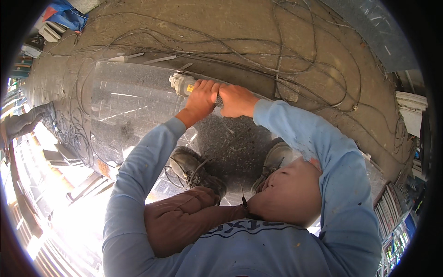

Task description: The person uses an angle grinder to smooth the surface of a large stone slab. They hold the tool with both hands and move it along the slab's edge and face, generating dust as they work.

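Note:
An angle grinder (181,84) with a pale metal head lies low over the far edge of a grey speckled slab (124,90). My left hand (202,100) is wrapped round its body just behind the head. Right beside it, my right hand (236,101) grips the rear part of the tool. Both hands are closed, and most of the grinder's body is hidden under them. Its disc cannot be made out. Nearer to me, my two boots (193,167) rest on the slab, one on each side of a dark patch.
Long black cables (286,55) loop across the dusty floor (203,27) beyond the slab. Thin offcut strips (160,59) lie along its far edge. At the left is a coil of cable (74,136), with a blue sheet (68,17) farther off. Pale moulded blocks (410,111) stand at the right.

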Demonstrator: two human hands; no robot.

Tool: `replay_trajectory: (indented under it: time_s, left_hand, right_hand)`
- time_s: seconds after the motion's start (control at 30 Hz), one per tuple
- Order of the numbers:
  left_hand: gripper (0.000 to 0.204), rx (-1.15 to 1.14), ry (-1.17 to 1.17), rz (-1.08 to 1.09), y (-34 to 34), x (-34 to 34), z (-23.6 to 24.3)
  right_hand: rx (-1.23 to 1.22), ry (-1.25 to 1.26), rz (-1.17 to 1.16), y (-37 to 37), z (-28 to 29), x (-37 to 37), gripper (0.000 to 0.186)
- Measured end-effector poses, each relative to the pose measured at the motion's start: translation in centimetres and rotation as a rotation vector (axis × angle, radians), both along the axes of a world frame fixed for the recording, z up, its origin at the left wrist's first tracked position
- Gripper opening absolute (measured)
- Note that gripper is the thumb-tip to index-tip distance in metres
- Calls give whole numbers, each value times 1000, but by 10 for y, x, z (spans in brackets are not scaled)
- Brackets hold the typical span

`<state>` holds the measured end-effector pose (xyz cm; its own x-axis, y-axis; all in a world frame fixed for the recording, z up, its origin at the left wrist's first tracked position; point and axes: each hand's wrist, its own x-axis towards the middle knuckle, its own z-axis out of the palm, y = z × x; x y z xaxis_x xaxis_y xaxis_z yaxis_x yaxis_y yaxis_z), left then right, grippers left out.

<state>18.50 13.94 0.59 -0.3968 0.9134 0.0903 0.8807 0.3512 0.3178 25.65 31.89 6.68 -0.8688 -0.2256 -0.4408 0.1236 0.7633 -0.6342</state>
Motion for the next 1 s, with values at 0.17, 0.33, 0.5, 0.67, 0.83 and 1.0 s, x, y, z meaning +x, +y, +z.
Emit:
replay_trajectory:
  time_s: [0.17,0.33,0.5,0.67,0.83,1.0]
  left_hand:
    - [54,-12,38,12,-7,-13,-5]
    - [57,-55,19,32,-14,-21,-2]
    - [57,-42,6,4,-5,-12,5]
    - [55,52,30,-9,7,6,9]
    - [54,67,24,1,12,12,9]
    - [52,64,23,-15,11,9,7]
  right_hand:
    - [-13,26,17,-8,-10,-15,35]
    - [18,-74,16,-15,-5,-27,37]
    - [-3,-8,40,-7,-6,-15,42]
    - [8,-25,18,3,-8,5,47]
    - [67,-92,12,6,9,9,50]
    - [62,-112,0,6,9,7,45]
